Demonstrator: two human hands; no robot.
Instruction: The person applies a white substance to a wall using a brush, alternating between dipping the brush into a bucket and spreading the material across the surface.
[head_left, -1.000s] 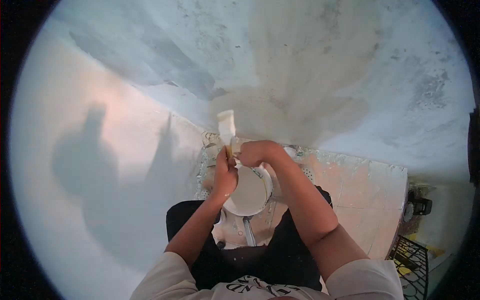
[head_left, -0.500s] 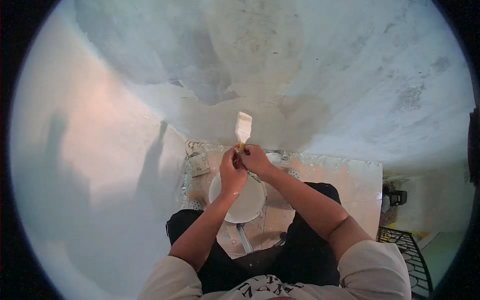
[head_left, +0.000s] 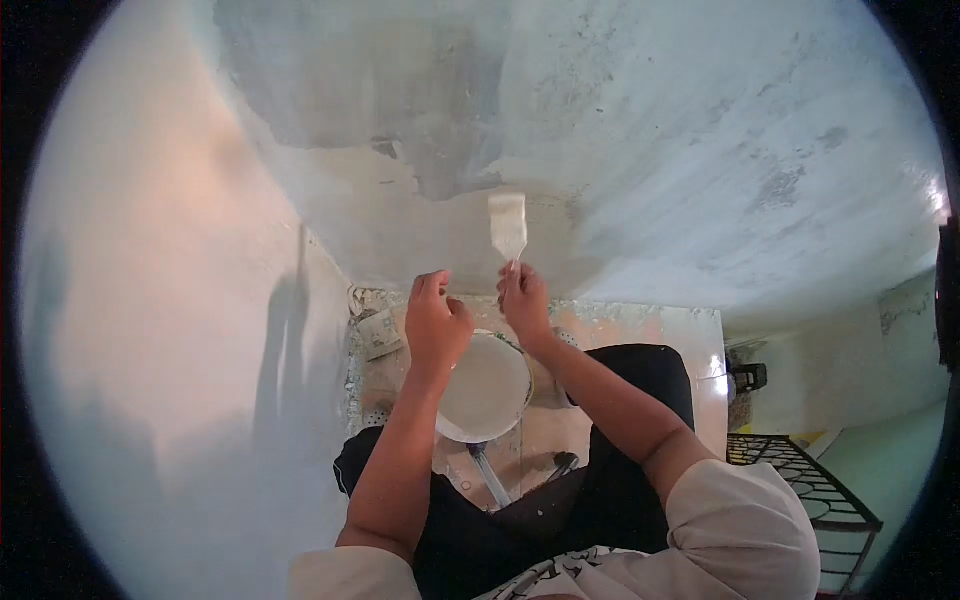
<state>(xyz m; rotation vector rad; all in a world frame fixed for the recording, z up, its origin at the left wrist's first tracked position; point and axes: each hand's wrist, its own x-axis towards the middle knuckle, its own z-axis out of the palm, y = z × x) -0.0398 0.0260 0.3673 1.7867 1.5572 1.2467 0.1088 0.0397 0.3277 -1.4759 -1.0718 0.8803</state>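
Patchy grey-white plastered wall [head_left: 650, 150] fills the far side, meeting a smooth pale wall [head_left: 150, 330] at a corner on the left. Below them lies a floor of pinkish tiles [head_left: 675, 330], its edge along the walls crusted with flaky residue. The person's black-trousered legs [head_left: 640, 390] are spread on either side of a round white bucket [head_left: 483, 395] holding a pale, creamy substance. At the lower right is a black metal railing [head_left: 815, 480]. A long silver metal strip [head_left: 488, 475] extends from the near side of the bucket, between the legs.

2 hands are raised near the bucket's far side. The left hand [head_left: 437, 325] is loosely open, fingers slightly curled, above the left part of the rim. The right hand [head_left: 523, 295] grips the handle of a flat, whitish paintbrush [head_left: 508, 222], its broad end pointing away from the person; whether it touches the wall, I cannot tell.
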